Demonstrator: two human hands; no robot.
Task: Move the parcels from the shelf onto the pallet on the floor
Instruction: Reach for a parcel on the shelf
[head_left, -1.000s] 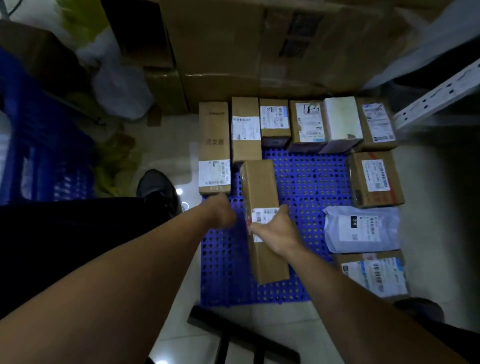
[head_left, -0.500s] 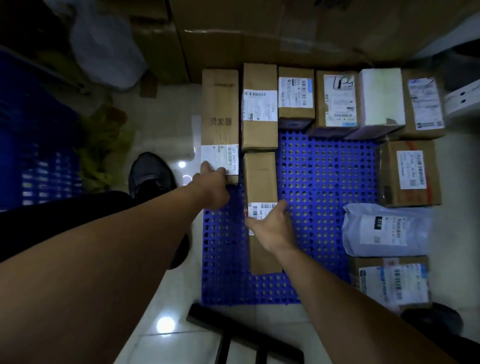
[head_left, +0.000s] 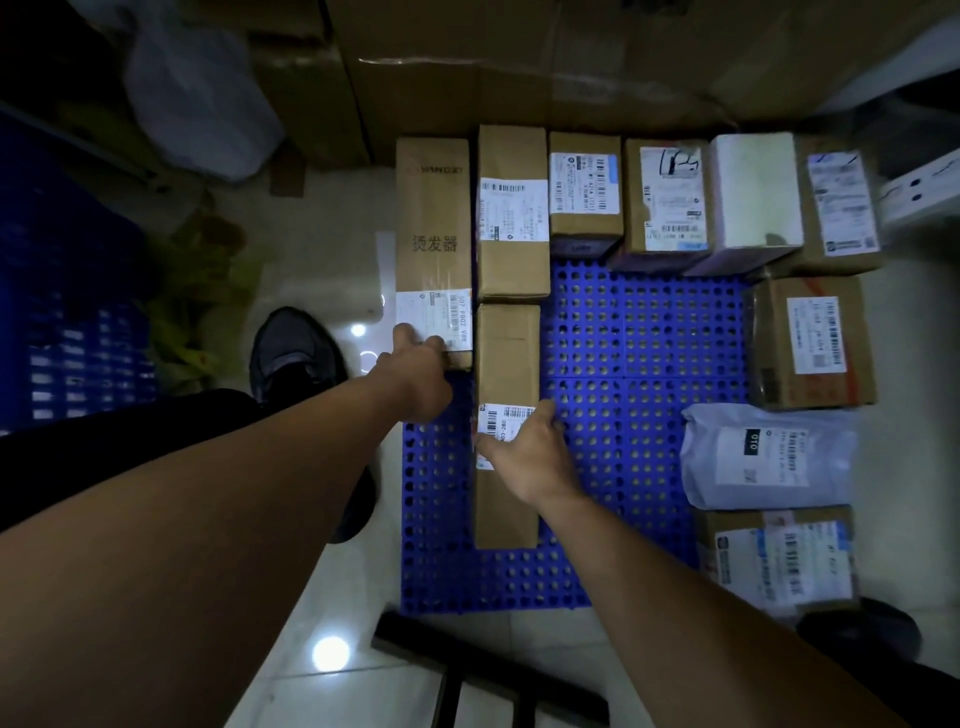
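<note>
A person bends over a blue pallet (head_left: 634, 364) on a tiled floor, both hands on parcels at its 9 o'clock side. The right hand (head_left: 527, 457) spans a long box (head_left: 506, 353) lying flat on the pallet and pointing from 6 to 12 o'clock. The thumb sits at the box's 9 o'clock edge and the fingers reach its 3 o'clock edge, grasping it across the width over a white label. The left hand (head_left: 418, 374) is at the 6 o'clock end of a lettered box (head_left: 434, 218) in the pallet's 10 o'clock corner, fingertips on its label. The thumb is hidden, so it cannot be told whether that hand grips or only pushes.

The step appears to be squaring the long box into the rows. Its 12 o'clock end looks butted against a back-row box (head_left: 511, 218), and its 9 o'clock side lies just beside the lettered box. To finish well, it should be slid rather than lifted, its long side kept parallel to the neighbour while the narrow gap closes. The lettered box needs steadying, since it sits at the pallet's very edge.

The grip falls near the long box's middle, slightly toward 6 o'clock, so a little more of the box runs ahead of the hand than behind. More parcels, a grey bag (head_left: 763, 457) among them, line the 12 and 3 o'clock edges.
</note>
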